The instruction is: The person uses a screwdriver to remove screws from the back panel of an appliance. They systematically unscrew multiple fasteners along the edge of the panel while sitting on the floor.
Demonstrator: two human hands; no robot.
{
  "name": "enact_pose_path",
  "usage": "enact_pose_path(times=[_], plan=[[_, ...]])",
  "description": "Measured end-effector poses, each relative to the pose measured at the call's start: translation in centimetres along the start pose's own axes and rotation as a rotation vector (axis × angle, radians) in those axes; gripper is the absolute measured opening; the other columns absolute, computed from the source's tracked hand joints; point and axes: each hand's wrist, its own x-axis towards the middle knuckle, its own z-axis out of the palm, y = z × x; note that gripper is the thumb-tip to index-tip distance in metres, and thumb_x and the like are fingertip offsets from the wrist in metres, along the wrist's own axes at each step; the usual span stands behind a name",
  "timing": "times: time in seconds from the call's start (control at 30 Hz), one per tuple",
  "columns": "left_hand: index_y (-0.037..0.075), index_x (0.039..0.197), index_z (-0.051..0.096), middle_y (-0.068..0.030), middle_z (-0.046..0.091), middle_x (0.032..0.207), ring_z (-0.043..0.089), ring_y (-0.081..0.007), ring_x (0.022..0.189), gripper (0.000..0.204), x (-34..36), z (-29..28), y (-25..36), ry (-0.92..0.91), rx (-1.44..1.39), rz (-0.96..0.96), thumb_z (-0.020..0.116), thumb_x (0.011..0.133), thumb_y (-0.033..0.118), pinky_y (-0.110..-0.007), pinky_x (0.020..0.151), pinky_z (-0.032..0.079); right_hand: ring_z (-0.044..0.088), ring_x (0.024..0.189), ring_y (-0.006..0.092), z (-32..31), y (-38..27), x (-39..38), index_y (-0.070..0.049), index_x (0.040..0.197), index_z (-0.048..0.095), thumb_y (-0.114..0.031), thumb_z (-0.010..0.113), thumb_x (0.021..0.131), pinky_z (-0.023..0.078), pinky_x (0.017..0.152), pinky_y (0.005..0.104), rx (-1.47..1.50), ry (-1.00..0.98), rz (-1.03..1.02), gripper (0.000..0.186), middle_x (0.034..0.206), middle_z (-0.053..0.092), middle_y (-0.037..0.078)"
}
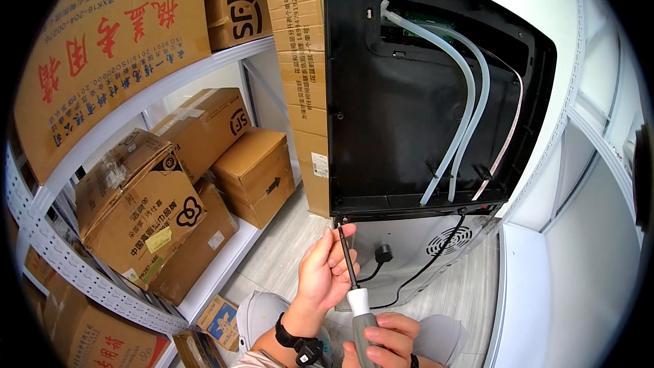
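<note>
Toward six o'clock, the right hand is wrapped round the grey lower handle of a screwdriver with a grey-and-white handle and a thin dark shaft, which slants up toward twelve o'clock. The left hand lies alongside the shaft, thumb and forefinger narrowly spaced near its tip — whether they pinch it I cannot tell. A black strapped wristwatch circles the left wrist. The tip stands at the seven o'clock corner of a large black plastic housing with a rounded top, which fills the one o'clock side. Within it, two translucent bluish hoses curve down at two o'clock from an opening with a green circuit board, and a thin pale cable runs beside them. Below the housing, toward four o'clock, is a grey metal panel with a round slotted vent; a black plug shows at five o'clock. Brown cardboard boxes sit on white metal shelving toward eight and nine o'clock.
</note>
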Motion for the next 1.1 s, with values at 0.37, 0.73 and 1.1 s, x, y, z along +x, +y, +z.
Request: enact_pose_path(times=[0.37,0.73,1.1], plan=[[0.012,0.091,0.061,0.0063,0.035,0.058,0.030,-0.0079,0.052,0.032,-0.3,-0.1,0.1,0.016,-0.095,0.047,0.040,0.102,0.034,-0.023,0.045,0.029,0.055,0.087,0.0288,-0.3,0.1,-0.1,-0.008,0.113,0.044,-0.010,0.072,0.079,0.051,0.071,0.0359,0.117,0.083,-0.060,0.045,0.106,0.056,0.010],[0.008,0.082,0.046,-0.0037,0.044,0.072,0.039,-0.0145,0.062,0.017,-1.3,-0.5,0.9,-0.125,-0.154,0.028,0.040,0.091,0.021,-0.029,0.057,0.034,0.053,0.100,0.0299,0.3,1.7,-1.3,-0.010,0.127,0.038,-0.011,0.070,0.082,0.054,0.072,0.0344,0.100,0.181,-0.165,0.055,0.112,0.052,0.010],[0.006,0.102,0.061,0.0057,0.039,0.064,0.034,-0.0071,0.057,0.035,-0.9,1.1,-0.9,-0.001,-0.068,-0.085,0.040,0.102,0.033,-0.022,0.051,0.032,0.052,0.101,0.0251,0.9,1.8,-1.7,-0.017,0.123,0.042,-0.014,0.076,0.079,0.055,0.071,0.0311,0.046,0.103,-0.055,0.056,0.115,0.054,0.006]])
